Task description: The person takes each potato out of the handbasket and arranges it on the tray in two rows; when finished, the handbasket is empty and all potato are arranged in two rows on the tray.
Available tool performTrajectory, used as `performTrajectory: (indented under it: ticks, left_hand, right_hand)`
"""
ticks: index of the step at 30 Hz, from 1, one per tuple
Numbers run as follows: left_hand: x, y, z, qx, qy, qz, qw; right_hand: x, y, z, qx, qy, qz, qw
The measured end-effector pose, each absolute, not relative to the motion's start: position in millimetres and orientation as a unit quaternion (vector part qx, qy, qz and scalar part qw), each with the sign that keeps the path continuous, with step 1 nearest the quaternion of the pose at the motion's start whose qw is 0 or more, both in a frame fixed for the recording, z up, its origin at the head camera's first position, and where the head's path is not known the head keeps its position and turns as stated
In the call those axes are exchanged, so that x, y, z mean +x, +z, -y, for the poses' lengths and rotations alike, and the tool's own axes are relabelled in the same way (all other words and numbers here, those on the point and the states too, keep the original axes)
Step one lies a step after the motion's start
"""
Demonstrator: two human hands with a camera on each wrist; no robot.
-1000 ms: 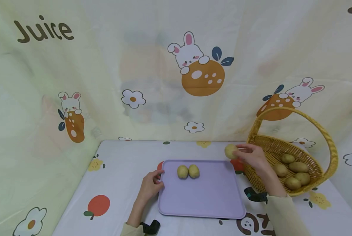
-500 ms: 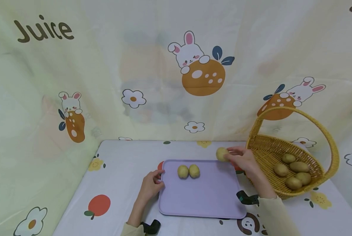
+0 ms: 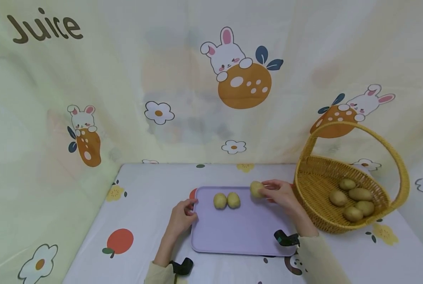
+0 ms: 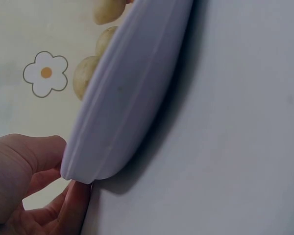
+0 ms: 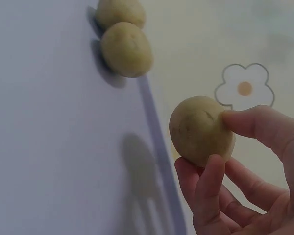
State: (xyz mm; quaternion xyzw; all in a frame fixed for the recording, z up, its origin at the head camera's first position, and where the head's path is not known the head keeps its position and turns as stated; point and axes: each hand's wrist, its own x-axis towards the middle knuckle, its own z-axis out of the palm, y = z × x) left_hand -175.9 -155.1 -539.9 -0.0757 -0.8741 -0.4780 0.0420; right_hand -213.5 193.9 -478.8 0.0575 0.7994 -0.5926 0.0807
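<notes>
Between the thumb and fingers of my right hand (image 3: pixel 281 194) is a round yellow potato (image 3: pixel 256 189), held above the far edge of a pale purple tray (image 3: pixel 245 232). In the right wrist view that held potato (image 5: pixel 202 131) hangs over the tray, with a shadow below it. Two more potatoes, a left one (image 3: pixel 220 201) and a right one (image 3: pixel 233 200), lie side by side near the tray's back edge. My left hand (image 3: pixel 178 219) holds the tray's left rim; in the left wrist view its thumb and fingers (image 4: pixel 73 205) are at the tray's corner.
A yellow wicker basket (image 3: pixel 312 189) with a tall handle stands on the right, several potatoes (image 3: pixel 360 194) inside. A white printed cloth (image 3: pixel 154 181) covers the table, and a patterned curtain (image 3: pixel 183 79) hangs behind it.
My right hand has carried the potato leftward and a little down, from beside the basket to over the tray's back edge. The left hand keeps its hold on the rim.
</notes>
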Motion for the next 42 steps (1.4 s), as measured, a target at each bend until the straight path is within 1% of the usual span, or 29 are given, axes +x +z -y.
performTrajectory:
  ticks: [17,29,42]
  left_hand:
    - [-176.7,-538.5,155.4,-0.069,-0.468,0.88,0.038]
    - [-176.8,-537.2,155.5,-0.065,-0.467,0.881,0.034]
    - [-176.4,-537.6,155.5,-0.063,-0.465,0.882,0.038]
  right_hand:
    - [-213.9,-501.6,-172.3,0.059,-0.59,-0.8,0.089]
    - [-212.8,-502.5,-160.7,0.112,-0.57,-0.809,0.09]
    - [-211.3,-505.7,-162.2,0.088,-0.584,-0.801,0.103]
